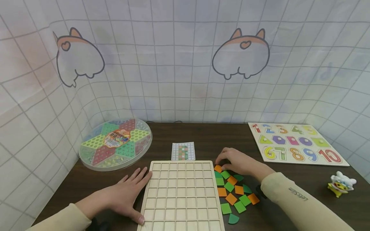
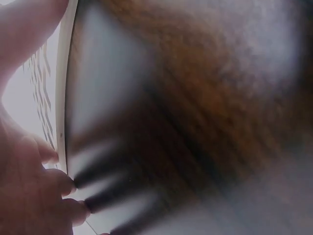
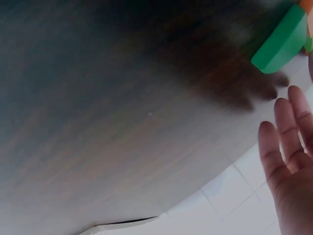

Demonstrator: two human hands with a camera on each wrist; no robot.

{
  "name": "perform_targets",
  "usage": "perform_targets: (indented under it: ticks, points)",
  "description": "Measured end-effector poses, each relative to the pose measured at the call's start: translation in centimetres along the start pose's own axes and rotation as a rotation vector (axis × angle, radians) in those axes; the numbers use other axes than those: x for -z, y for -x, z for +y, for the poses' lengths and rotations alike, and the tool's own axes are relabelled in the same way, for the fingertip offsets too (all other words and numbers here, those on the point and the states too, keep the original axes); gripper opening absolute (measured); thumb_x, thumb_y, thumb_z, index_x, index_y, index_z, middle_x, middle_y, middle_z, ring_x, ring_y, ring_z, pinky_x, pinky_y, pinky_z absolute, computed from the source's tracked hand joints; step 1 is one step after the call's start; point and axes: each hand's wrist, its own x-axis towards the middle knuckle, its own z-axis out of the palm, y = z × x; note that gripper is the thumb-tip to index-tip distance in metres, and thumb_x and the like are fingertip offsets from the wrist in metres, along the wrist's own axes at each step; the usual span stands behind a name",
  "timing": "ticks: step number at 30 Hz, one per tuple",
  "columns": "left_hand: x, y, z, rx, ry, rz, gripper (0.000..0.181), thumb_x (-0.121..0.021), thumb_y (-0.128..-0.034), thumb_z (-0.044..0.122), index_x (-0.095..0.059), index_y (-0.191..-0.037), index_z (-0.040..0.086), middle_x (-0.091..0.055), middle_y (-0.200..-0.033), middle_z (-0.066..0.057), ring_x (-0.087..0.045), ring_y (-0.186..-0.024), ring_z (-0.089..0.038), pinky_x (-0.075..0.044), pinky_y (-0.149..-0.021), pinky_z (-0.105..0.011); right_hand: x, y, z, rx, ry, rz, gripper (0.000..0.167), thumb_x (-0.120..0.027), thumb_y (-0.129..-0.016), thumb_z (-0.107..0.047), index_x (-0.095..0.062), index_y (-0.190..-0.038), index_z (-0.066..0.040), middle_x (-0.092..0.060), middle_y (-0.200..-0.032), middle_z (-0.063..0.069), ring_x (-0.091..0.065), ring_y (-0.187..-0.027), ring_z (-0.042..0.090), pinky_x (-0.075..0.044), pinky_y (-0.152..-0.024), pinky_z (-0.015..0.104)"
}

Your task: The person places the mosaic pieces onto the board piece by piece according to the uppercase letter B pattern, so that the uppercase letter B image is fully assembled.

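Well, grid board [image 1: 181, 192]: sides point away (cropped; long axis unclear).

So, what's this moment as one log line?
left-hand grip: touching edge of board | right-hand grip: at orange tile, hold unclear | board: bare where visible | card: beyond board

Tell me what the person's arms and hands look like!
The left hand and right hand are bare, with no gloves. The left sleeve and right sleeve are long and pale cream. Dark lettering marks the right one, but it's too small to read surely. Something black peeks out by each wrist, mostly hidden.
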Motion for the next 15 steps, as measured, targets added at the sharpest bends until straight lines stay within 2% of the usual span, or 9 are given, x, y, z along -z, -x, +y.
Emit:
perform_targets:
  ticks: [4, 6, 9, 12, 15]
  points:
    - [-1.3, -1.2, -2.7, 0.012, -0.013, 0.021, 0.144, -0.074, -0.0606, 0.088, 0.0, -0.167, 0.025, -0.001, -0.172, -0.02, -0.004, -0.158, -0.046, -0.015, -0.114, -0.078, -0.1, 0.0, 0.1, 0.012, 0.003, -0.004, 0.02, -0.075, -0.094, -0.011, -0.076, -0.112, -0.018, -0.065, -0.115, 0.003, -0.061, -0.107, 0.024, -0.055, -0.09, 0.041]
    - [-1.8, -1.7, -3.5, 0.025, -0.023, 0.026, 0.145, -0.07, -0.0575, 0.092, 0.002, -0.166, 0.03, 0.0, -0.173, -0.016, -0.002, -0.159, -0.042, -0.014, -0.115, -0.077, -0.2, 0.0, 0.1, 0.0, 0.004, -0.003, 0.017, -0.075, -0.093, -0.011, -0.075, -0.109, -0.018, -0.065, -0.112, 0.002, -0.06, -0.103, 0.023, -0.055, -0.088, 0.04]
    - [-1.5, -1.6, -3.1, 0.014, -0.017, 0.016, 0.146, -0.074, -0.059, 0.089, 0.002, -0.167, 0.026, 0.001, -0.172, -0.02, -0.002, -0.158, -0.046, -0.014, -0.114, -0.079, -0.1, 0.1, 0.1, -0.029, -0.006, 0.006, 0.014, -0.077, -0.091, -0.01, -0.07, -0.101, -0.017, -0.064, -0.103, -0.001, -0.058, -0.095, 0.017, -0.054, -0.083, 0.035]
    - [-1.0, -1.3, -2.3, -0.004, -0.008, 0.006, 0.146, -0.076, -0.0624, 0.084, 0.001, -0.167, 0.017, 0.002, -0.171, -0.024, -0.002, -0.156, -0.052, -0.014, -0.111, -0.081, 0.0, 0.2, 0.0, -0.066, -0.066, 0.011, 0.017, -0.078, -0.09, -0.008, -0.064, -0.093, -0.016, -0.062, -0.091, -0.004, -0.056, -0.082, 0.013, -0.052, -0.073, 0.029]
    - [-1.2, -1.4, -2.5, -0.01, -0.01, 0.012, 0.147, -0.076, -0.0617, 0.085, 0.002, -0.167, 0.018, 0.003, -0.171, -0.024, -0.002, -0.156, -0.053, -0.013, -0.11, -0.082, 0.0, 0.2, 0.0, -0.097, -0.141, 0.015, 0.02, -0.078, -0.09, -0.005, -0.061, -0.087, -0.015, -0.062, -0.082, -0.004, -0.055, -0.074, 0.011, -0.049, -0.067, 0.026]
